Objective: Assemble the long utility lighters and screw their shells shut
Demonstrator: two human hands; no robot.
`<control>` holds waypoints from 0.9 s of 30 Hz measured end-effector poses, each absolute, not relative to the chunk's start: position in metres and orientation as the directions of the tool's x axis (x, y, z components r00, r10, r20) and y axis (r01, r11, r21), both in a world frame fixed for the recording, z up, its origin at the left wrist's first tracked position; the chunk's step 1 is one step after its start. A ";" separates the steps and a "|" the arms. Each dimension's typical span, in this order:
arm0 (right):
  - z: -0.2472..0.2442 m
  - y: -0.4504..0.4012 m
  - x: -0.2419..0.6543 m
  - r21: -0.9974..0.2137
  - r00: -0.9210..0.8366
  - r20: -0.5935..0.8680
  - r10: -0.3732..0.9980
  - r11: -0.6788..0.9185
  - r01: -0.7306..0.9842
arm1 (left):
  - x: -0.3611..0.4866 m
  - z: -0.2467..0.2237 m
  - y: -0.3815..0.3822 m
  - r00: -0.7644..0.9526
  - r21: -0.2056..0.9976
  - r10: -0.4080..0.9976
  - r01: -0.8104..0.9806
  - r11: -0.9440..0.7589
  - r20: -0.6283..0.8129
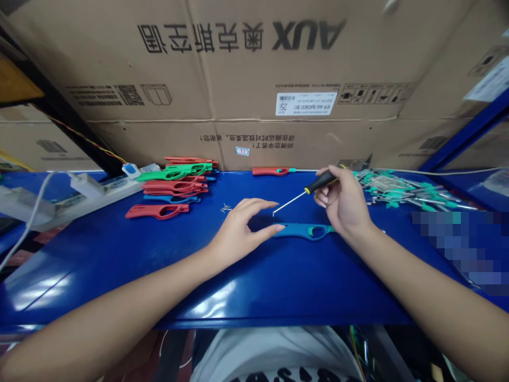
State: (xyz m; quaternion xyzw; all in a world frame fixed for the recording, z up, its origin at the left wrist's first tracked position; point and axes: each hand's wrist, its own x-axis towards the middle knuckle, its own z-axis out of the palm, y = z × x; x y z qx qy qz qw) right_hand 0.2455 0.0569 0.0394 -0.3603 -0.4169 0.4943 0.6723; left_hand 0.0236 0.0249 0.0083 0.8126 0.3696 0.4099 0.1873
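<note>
My right hand (345, 199) is wrapped round the black and yellow handle of a screwdriver (292, 200). Its thin shaft slants down to the left, and something tiny, perhaps a screw, is at the tip. Just left of that tip, my left hand (242, 225) has its thumb and forefinger spread apart. The thumb is beside or on the left end of a blue lighter-shaped casing (296, 230), which lies flat on the blue table (278, 292). The casing has a green trigger part, and its right end passes behind my right wrist.
Red, green and blue casings (170, 187) are piled at the left, near a white power strip (107, 193). Small screws (225, 208) lie left of centre. A red lighter (270, 171) and green-ended metal rods (401, 188) lie along the back, before a large cardboard box (238, 106).
</note>
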 end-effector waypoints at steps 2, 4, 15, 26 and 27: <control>0.039 0.056 0.245 -0.899 0.155 0.205 0.966 0.249 -0.360 | 0.024 0.011 0.023 0.373 0.604 0.745 0.436 -0.667 0.553; 0.039 0.056 0.245 -0.899 0.149 0.217 0.965 0.257 -0.354 | 0.025 0.012 0.022 0.356 0.607 0.737 0.418 -0.676 0.575; 0.039 0.055 0.248 -0.916 0.124 0.261 0.957 0.287 -0.279 | 0.024 0.014 0.022 0.322 0.590 0.707 0.393 -0.705 0.630; 0.039 0.055 0.247 -0.901 0.144 0.297 0.944 0.327 -0.284 | 0.024 0.013 0.023 0.331 0.588 0.709 0.399 -0.703 0.623; 0.039 0.055 0.247 -0.902 0.146 0.302 0.942 0.332 -0.276 | 0.024 0.013 0.023 0.330 0.591 0.712 0.400 -0.701 0.620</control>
